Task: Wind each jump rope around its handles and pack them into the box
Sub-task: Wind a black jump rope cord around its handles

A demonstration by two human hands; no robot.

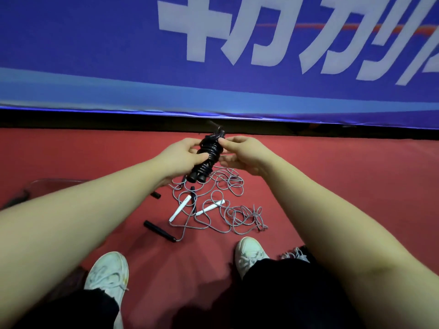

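A black jump rope [207, 157] is wound in tight coils around its two black handles and held up over the red floor. My left hand [183, 157] grips the bundle around its middle. My right hand [242, 154] pinches the rope at the top of the bundle with thumb and forefinger. Below on the floor lies a tangle of grey rope [228, 200] with two white handles [180, 207] and separate black handles [159, 231]. A clear plastic box [51, 186] shows at the left, partly hidden behind my left forearm.
A blue banner [213, 55] with white lettering hangs along the far edge of the red floor [344, 174]. My white shoes [108, 274] stand at the bottom. A small bundle of grey rope [295, 255] lies by my right knee.
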